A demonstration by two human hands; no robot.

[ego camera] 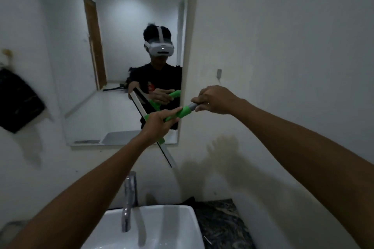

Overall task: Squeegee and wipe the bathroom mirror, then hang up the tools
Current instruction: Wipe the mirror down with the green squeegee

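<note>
A green-handled squeegee (182,113) is held in front of the mirror's lower right corner. Its blade (169,156) runs down and to the right, past the mirror's bottom edge. My left hand (156,124) grips the green neck near the blade, index finger stretched along it. My right hand (215,100) pinches the grey end of the handle. The mirror (113,66) hangs on the white wall and reflects both hands and the tool. A black cloth (17,101) hangs on the wall at the left.
A white basin (174,226) with a chrome tap (129,198) sits below my arms. A dark marbled counter (224,222) lies to its right. A small grey hook (219,73) is on the wall right of the mirror.
</note>
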